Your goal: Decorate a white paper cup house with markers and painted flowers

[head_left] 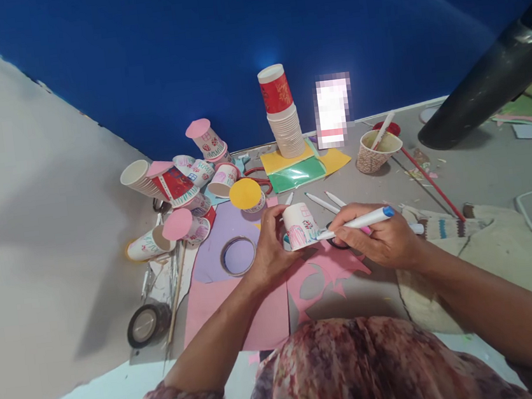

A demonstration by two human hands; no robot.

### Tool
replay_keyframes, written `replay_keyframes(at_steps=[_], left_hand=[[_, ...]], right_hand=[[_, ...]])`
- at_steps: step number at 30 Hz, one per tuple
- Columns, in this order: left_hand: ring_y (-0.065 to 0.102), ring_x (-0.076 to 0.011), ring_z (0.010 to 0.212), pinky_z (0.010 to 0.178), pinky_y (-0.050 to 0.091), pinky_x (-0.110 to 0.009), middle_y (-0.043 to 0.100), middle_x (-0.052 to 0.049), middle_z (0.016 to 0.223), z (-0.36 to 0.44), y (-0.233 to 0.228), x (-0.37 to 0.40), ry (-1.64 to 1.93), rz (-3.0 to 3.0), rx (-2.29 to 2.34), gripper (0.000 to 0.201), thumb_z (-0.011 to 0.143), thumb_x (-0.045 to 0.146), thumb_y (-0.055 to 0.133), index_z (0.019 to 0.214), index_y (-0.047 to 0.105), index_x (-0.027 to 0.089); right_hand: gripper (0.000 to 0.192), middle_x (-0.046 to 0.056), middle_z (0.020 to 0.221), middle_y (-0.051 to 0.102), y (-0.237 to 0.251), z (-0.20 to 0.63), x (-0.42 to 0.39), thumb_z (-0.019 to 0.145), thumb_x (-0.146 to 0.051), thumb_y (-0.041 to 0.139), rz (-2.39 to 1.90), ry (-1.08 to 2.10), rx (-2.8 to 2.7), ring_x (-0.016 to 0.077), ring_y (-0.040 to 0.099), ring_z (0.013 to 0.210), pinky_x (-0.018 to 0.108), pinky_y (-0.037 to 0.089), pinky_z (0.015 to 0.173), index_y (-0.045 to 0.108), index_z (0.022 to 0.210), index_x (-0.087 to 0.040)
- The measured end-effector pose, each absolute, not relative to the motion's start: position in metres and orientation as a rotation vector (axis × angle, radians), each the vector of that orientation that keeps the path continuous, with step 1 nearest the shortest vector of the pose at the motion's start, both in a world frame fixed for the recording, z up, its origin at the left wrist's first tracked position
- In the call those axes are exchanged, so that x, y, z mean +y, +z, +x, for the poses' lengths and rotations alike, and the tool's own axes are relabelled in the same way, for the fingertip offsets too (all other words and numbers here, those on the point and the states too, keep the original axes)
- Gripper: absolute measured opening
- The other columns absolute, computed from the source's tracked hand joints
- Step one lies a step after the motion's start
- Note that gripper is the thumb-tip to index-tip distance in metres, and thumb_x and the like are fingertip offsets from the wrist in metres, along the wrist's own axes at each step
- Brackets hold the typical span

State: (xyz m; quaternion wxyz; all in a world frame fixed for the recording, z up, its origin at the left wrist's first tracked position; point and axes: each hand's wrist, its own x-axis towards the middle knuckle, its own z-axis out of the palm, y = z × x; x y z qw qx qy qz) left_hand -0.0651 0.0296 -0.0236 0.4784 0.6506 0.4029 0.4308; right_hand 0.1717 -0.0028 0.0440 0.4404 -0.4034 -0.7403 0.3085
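Behind held paper cup (300, 224), cup stack (285, 123), scattered cups (175, 187), tape roll (238, 256)

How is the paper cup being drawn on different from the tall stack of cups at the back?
The paper cup is single, steadied by the left hand, while the right hand holds a marker to it; the cup stack stands untouched. The cup shows pink drawing; the stack's top cup is printed red. Both stand mouth down.

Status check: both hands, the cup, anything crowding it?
Left hand steadies paper cup. Right hand holds marker, tip at cup's side. Loose markers lie just behind.
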Motion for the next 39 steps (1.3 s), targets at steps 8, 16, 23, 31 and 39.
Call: replay_keyframes(at_steps=[8,16,23,31,39], left_hand=[[0.064,-0.0266,0.123,0.107,0.055,-0.045,0.057,-0.009,0.134,-0.0635,-0.0245,0.0285,1.064,1.548,0.953,0.088,0.065,0.042,0.102,0.132,0.047,0.027],[0.068,-0.0268,0.120,0.104,0.057,-0.045,0.061,-0.009,0.130,-0.0624,-0.0255,0.0300,1.076,1.567,0.938,0.088,0.065,0.049,0.101,0.129,0.045,0.026],[0.069,-0.0280,0.120,0.102,0.058,-0.045,0.064,-0.010,0.130,-0.0612,-0.0234,0.0298,1.101,1.573,0.941,0.088,0.066,0.054,0.099,0.129,0.045,0.027],[0.070,-0.0297,0.122,0.099,0.058,-0.044,0.066,-0.011,0.129,-0.0597,-0.0168,0.0290,1.088,1.556,0.930,0.087,0.067,0.064,0.096,0.126,0.044,0.027],[0.070,-0.0293,0.121,0.098,0.059,-0.043,0.066,-0.011,0.129,-0.0600,-0.0173,0.0287,1.081,1.553,0.953,0.087,0.068,0.067,0.094,0.126,0.043,0.028]], right_hand=[[0.019,0.002,0.071,0.077,0.0443,0.1721,-0.0029,0.101,-0.027,0.064,-0.983,0.773,-1.784,0.0146,0.072,0.062,0.024,0.053,0.060,0.073,0.086,-0.021],[0.023,0.003,0.071,0.077,0.0390,0.1719,-0.0051,0.105,-0.034,0.062,-1.012,0.795,-1.721,0.0150,0.071,0.060,0.025,0.055,0.059,0.073,0.089,-0.021],[0.022,0.003,0.071,0.077,0.0423,0.1736,-0.0038,0.103,-0.033,0.064,-0.993,0.824,-1.745,0.0150,0.071,0.060,0.024,0.054,0.055,0.073,0.086,-0.020],[0.015,0.002,0.070,0.076,0.0412,0.1740,-0.0059,0.101,-0.028,0.067,-1.020,0.777,-1.631,0.0144,0.070,0.054,0.023,0.053,0.049,0.074,0.089,-0.022],[0.018,0.002,0.068,0.075,0.0436,0.1739,-0.0057,0.101,-0.031,0.065,-1.047,0.802,-1.639,0.0152,0.069,0.054,0.024,0.054,0.050,0.072,0.087,-0.022]])
